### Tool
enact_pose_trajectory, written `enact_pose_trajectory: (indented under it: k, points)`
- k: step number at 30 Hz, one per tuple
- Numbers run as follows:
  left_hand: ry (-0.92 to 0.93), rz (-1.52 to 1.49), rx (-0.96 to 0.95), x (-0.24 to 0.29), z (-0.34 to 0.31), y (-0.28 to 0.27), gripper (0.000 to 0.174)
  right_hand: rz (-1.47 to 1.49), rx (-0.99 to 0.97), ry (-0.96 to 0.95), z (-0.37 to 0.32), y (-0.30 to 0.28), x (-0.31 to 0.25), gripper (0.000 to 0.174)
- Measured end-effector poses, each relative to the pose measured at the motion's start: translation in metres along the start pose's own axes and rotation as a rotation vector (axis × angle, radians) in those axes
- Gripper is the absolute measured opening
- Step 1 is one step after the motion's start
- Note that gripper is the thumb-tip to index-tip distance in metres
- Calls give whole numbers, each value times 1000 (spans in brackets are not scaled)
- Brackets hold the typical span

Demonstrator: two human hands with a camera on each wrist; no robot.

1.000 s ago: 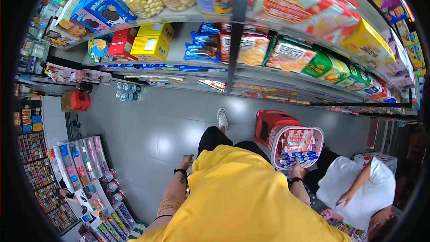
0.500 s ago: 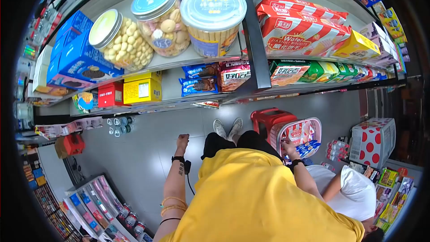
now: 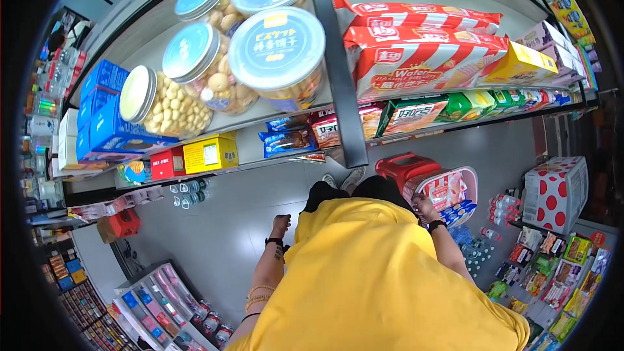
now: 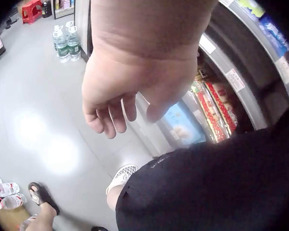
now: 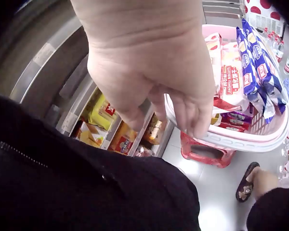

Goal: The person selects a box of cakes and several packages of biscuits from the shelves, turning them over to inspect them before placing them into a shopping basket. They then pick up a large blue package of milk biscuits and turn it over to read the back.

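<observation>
My right hand (image 3: 424,208) (image 5: 183,113) curls its fingers over the near rim of a pink shopping basket (image 3: 469,188) (image 5: 241,140). The basket sits on a red stool (image 3: 395,166) (image 5: 202,153). It holds red-and-white wafer packets (image 5: 229,72) and blue biscuit packets (image 5: 260,67). My left hand (image 3: 281,223) (image 4: 111,113) hangs at my side above the grey floor, fingers loosely curled, holding nothing. My yellow shirt hides most of both arms in the head view.
Shelves right in front carry biscuit jars (image 3: 279,52) and wafer bags (image 3: 416,52), split by a dark upright (image 3: 335,78). Water bottles (image 3: 188,190) stand on the floor at left. A polka-dot box (image 3: 556,188) is at right. Another person's sandalled foot (image 5: 245,185) stands near the stool.
The head view has risen towards the upper shelf, and the person in white has left it. My left hand has dropped to my side. My right hand stays on the basket rim.
</observation>
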State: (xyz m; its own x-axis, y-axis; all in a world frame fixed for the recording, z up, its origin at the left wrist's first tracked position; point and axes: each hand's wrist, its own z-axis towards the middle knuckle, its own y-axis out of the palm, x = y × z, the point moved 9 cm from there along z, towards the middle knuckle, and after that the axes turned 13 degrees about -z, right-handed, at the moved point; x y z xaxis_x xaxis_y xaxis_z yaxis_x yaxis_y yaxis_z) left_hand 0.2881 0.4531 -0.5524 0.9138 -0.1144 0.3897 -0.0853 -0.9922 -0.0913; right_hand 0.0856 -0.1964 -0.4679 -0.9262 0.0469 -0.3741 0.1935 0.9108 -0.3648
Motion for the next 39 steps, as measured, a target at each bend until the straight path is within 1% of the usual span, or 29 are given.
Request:
enact_pose_trajectory:
  k: [1,3,4,5,6,7,8,9,10,12,13,14,15,18,19,21,22,24,26,27,28,30,31,32,34,35,39]
  points:
    - [32,10,-10,8,5,0,30,10,-18,-4,2,1,2,31]
    - [77,71,-9,30,22,3,30,41,-50,-52,8,6,-2,32]
    - [98,99,-8,39,30,6,30,54,-66,-76,19,7,10,33]
    - [183,147,15,52,40,11,31,122,-116,-105,23,11,12,27]
    - [269,193,42,65,48,16,33,90,-120,-106,29,11,16,26]
    - [357,236,71,80,53,21,35,72,-92,-71,9,6,-6,28]
    - [363,250,58,97,45,32,37,52,-65,-39,-5,1,-23,30]
    - [369,262,47,120,24,46,40,9,-53,-62,9,-3,-26,30]
    - [374,273,37,137,8,58,43,-33,-58,-153,5,-10,-48,27]
    - [411,307,-7,157,4,75,46,-47,-17,-598,35,-17,-82,24]
    - [420,319,-31,157,8,80,47,-355,-19,-443,-12,-26,-130,25]
    - [429,332,-54,159,11,85,47,-379,-123,-431,-35,-23,-163,26]
    - [435,304,-93,165,1,91,40,-416,-154,-553,-78,-19,-214,25]
    - [490,406,-61,170,-12,95,32,-582,-238,-930,-254,-2,-364,28]
    - [465,405,-30,168,-15,92,28,-660,-203,-1141,-309,2,-405,29]
    - [405,260,-65,148,2,85,28,-681,-192,-1302,-394,6,-462,26]
    - [373,184,-80,136,11,81,28,-691,-178,-1411,-428,6,-483,26]
    - [356,189,-10,119,19,70,28,-599,-127,-1610,-488,3,-517,26]
    - [346,193,32,103,15,58,29,-399,-299,-1755,-533,3,-539,29]
    - [347,196,39,96,12,54,29,-205,-493,-1798,-551,5,-547,32]
    - [346,202,44,87,8,49,30,-31,-637,-1790,-570,9,-552,33]
    - [385,205,79,71,-2,35,31,187,-1048,-1895,-608,28,-565,39]
    - [403,209,95,63,-8,29,32,244,-1176,-1883,-625,31,-564,39]
    - [381,211,132,59,-22,22,33,296,-1307,-1862,-643,34,-564,40]
    - [335,213,205,47,-43,9,37,526,-1381,-1774,-657,44,-551,33]
    - [324,225,224,38,-48,4,39,593,-1408,-1734,-660,50,-547,33]
    - [293,270,279,13,-69,-13,45,712,-1458,-1645,-662,64,-543,34]
